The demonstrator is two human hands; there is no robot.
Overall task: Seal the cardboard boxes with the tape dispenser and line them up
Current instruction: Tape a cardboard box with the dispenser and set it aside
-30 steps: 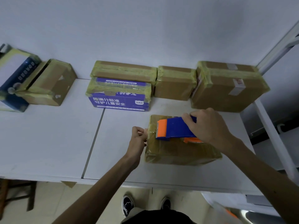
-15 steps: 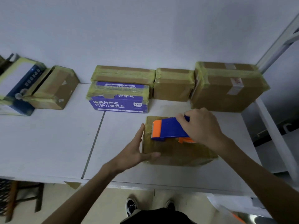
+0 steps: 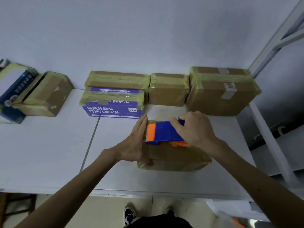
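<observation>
Head view, sealing step: right grip point(image 3: 195, 131) clasps tape dispenser point(image 3: 164, 132) on near box point(image 3: 177, 159), left grip point(image 3: 135, 143) presses flat against its left end; next move probably severs the tape.

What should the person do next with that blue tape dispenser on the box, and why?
Probably tip the tape dispenser downward to make the cut. Its orange blade end sits at the left edge of the near cardboard box, the right hand grips it, and the left hand lies flat against that box's left side.
</observation>
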